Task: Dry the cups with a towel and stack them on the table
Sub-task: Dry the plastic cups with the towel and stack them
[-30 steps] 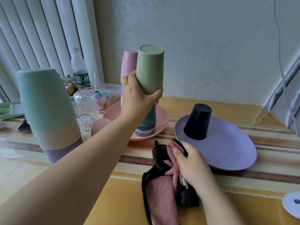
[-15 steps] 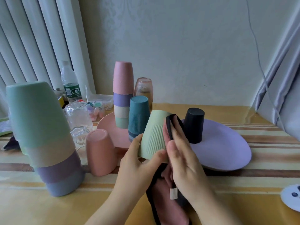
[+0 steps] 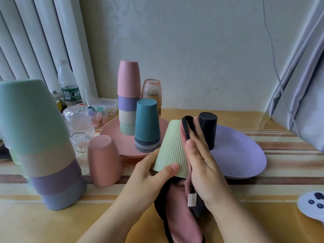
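My left hand (image 3: 149,174) grips a pale green ribbed cup (image 3: 171,146) upside down near its rim, thumb across the front. My right hand (image 3: 201,165) presses a pink and black towel (image 3: 178,213) flat against the cup's right side with straight fingers; the towel hangs down to the table. A teal ribbed cup stack (image 3: 147,127) and a tall pink-topped stack (image 3: 128,95) stand on a pink plate (image 3: 108,132). A black cup (image 3: 207,128) stands on a purple plate (image 3: 243,155). A big stack of cups (image 3: 36,141) stands at the left.
A single pink cup (image 3: 103,160) stands upside down by the pink plate. Glass tumblers (image 3: 78,121), an amber glass (image 3: 151,92), a water bottle (image 3: 68,85) and a clear box sit toward the back. A curtain (image 3: 305,85) hangs on the right; a white disc (image 3: 312,206) lies near the table's right edge.
My left hand brought the green cup down from above the teal stack to in front of me. My right hand lifted the towel off the table and pressed it against the cup's side.
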`<action>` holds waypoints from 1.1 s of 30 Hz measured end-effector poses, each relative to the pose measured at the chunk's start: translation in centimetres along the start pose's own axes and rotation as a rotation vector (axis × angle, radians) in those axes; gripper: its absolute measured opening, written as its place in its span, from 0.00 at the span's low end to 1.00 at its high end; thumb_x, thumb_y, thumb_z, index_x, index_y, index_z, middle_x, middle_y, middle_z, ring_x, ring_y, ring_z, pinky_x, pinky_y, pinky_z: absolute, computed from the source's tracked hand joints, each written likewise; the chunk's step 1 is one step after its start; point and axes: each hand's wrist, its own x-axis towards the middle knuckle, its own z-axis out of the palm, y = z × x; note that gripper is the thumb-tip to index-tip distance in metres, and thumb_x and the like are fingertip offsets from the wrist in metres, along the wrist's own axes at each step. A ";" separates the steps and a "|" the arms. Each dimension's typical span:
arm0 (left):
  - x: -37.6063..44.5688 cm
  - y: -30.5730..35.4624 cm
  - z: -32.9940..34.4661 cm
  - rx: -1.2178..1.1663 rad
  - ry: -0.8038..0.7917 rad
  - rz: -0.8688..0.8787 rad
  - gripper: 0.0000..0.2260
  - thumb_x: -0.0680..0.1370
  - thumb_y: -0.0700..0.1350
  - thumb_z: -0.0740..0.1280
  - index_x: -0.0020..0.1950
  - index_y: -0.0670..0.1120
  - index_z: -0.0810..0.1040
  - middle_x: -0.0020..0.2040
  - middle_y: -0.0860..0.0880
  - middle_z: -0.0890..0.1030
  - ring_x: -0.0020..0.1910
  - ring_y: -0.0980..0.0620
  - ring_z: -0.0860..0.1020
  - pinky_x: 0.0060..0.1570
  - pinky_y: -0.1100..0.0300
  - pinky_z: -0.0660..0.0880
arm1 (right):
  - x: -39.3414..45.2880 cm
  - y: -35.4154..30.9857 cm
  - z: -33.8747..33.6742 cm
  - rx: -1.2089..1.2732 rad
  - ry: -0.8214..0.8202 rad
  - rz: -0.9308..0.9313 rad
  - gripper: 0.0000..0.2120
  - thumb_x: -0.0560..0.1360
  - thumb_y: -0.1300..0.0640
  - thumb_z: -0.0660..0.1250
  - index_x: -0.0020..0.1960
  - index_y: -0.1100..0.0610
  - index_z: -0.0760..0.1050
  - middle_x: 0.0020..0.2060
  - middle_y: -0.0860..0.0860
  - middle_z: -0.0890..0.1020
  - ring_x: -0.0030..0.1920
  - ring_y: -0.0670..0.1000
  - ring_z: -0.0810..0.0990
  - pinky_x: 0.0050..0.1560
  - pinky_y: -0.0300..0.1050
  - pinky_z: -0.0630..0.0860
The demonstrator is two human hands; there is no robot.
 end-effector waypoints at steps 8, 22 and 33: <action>0.0 -0.7 0.3 -0.253 0.048 -0.028 0.18 0.71 0.51 0.68 0.60 0.49 0.80 0.56 0.45 0.84 0.59 0.47 0.81 0.64 0.48 0.72 | -0.3 1.3 -0.7 0.320 0.017 0.213 0.25 0.71 0.40 0.62 0.66 0.44 0.73 0.64 0.44 0.77 0.66 0.46 0.73 0.70 0.54 0.65; 0.6 -0.1 -2.0 -0.173 0.239 0.029 0.20 0.75 0.50 0.71 0.66 0.53 0.72 0.51 0.50 0.84 0.49 0.55 0.83 0.37 0.65 0.78 | -0.7 1.2 0.7 0.178 0.070 0.126 0.09 0.74 0.41 0.62 0.48 0.27 0.76 0.55 0.27 0.76 0.63 0.32 0.71 0.65 0.35 0.66; 0.6 0.3 -1.9 0.072 0.323 0.100 0.23 0.66 0.65 0.70 0.54 0.52 0.77 0.45 0.57 0.84 0.44 0.60 0.82 0.39 0.66 0.77 | -1.5 1.5 3.2 -0.252 -0.147 -0.207 0.25 0.80 0.48 0.52 0.76 0.44 0.49 0.76 0.38 0.49 0.75 0.39 0.47 0.71 0.30 0.50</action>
